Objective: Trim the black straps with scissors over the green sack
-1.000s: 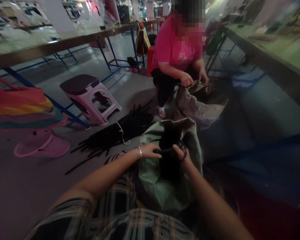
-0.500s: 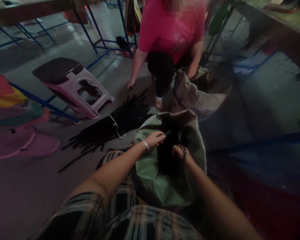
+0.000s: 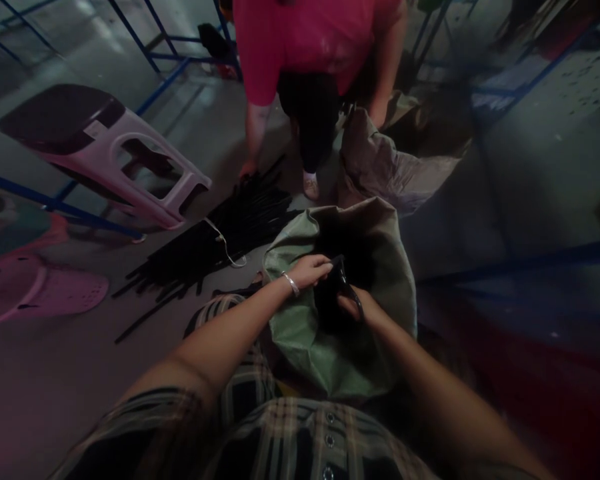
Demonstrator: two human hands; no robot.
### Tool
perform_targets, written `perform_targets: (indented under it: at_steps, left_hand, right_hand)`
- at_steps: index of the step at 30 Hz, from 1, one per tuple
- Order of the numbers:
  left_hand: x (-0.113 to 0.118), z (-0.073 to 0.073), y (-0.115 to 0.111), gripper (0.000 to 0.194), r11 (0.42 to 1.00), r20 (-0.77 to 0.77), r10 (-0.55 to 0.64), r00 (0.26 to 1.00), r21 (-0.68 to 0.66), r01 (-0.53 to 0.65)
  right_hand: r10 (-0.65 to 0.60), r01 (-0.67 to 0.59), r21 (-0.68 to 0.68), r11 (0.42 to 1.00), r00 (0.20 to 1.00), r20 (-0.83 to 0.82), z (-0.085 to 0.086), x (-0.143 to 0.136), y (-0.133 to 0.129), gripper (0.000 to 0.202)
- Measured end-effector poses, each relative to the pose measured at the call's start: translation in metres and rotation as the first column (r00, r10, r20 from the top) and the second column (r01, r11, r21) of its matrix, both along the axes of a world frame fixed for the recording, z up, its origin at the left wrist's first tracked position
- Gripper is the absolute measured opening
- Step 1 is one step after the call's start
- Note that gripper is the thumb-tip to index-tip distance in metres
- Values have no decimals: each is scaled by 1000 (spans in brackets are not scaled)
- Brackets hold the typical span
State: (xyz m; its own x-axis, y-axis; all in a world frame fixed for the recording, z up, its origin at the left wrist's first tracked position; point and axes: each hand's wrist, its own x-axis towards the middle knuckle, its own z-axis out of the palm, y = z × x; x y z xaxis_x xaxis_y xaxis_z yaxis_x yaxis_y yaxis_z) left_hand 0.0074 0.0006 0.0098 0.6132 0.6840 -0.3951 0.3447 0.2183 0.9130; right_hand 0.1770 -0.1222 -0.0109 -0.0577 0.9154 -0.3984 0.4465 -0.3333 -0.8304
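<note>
My left hand (image 3: 311, 271), with a silver bracelet at the wrist, pinches a short black strip (image 3: 336, 261) over the mouth of a green sack (image 3: 330, 363). My right hand (image 3: 356, 304) grips black-handled scissors (image 3: 344, 279), whose blades meet the strip by my left fingertips. Inside, the sack is very dark and its contents cannot be made out. Left of the sack, a pile of long black strips (image 3: 190, 253) lies on the floor, a pale string (image 3: 223, 240) across it.
Opposite, a person in a pink shirt (image 3: 310, 40) reaches to the pile with one hand and touches a brownish sack (image 3: 380, 163) with the other. A stool (image 3: 155, 177) and a pink basket (image 3: 75, 290) stand left. Blue metal frames (image 3: 165, 83) surround the area.
My right hand has brought the scissors left, up to the strip in my left hand. The other person's hand has lowered onto the pile. The camera view has shifted.
</note>
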Motion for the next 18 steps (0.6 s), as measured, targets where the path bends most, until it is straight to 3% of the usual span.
perform_targets:
  at_steps: [5, 10, 18]
  left_hand:
    - [0, 1, 0, 34, 1000, -23, -4, 1000, -13, 3]
    - [-1, 1, 4, 28, 997, -21, -45, 999, 69, 46]
    - [0, 3, 5, 28, 997, -77, -77, 994, 23, 79]
  right_hand:
    - [11, -10, -15, 1000, 998, 65, -1, -1, -2, 26]
    - [2, 0, -55, 999, 999, 34, 1, -3, -4, 22]
    - [-207, 178, -229, 957, 972, -110, 3, -21, -11, 15]
